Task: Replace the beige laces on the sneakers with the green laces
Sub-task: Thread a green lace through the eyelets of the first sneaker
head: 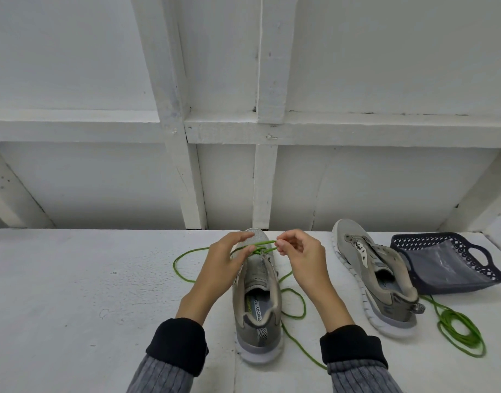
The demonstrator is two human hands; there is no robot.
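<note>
pinching the green lace taut between left hand and right hand over the sneaker toe.

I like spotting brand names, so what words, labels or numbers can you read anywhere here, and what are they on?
"MEMORY FO", cut off by the collar: insole of the near sneaker.
"FO", the rest hidden: insole of the other sneaker.
Green print beside the first: too blurred to read.
Nothing readable on the basket.

The near sneaker's insole is showing "MEMORY FO", cut off by the collar, while the far sneaker's insole is showing only "FO".
</note>
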